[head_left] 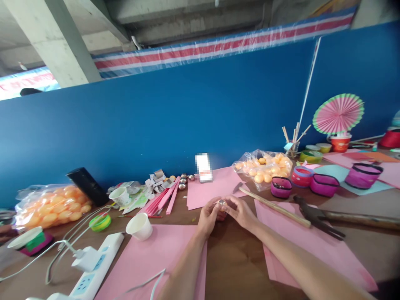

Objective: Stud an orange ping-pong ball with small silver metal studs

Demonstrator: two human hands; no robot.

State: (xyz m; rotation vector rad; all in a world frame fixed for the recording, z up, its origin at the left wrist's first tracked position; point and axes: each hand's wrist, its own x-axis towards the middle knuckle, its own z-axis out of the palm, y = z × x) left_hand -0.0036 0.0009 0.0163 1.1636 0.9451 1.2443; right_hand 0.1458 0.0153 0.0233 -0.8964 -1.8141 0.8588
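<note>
Close together over the brown table, my left hand (210, 214) and my right hand (242, 211) both pinch a small shiny silvery object (221, 202) between their fingertips. What exactly it is cannot be made out. Just behind the hands lies a pink sheet (200, 193). A light-handled hammer (275, 205) rests to the right of my right hand, on another pink sheet (293, 246). Left of my left forearm is a third pink sheet (156, 254), with a white paper cup (139, 227) at its back edge. Several shiny metallic balls (182, 183) sit farther back.
A claw hammer (325, 216) lies at right, near purple pouches (324, 184). Bags of orange balls stand at back right (265, 168) and left (53, 206). A power strip (98, 266) with cables occupies the front left. A blue partition (187, 112) closes the back.
</note>
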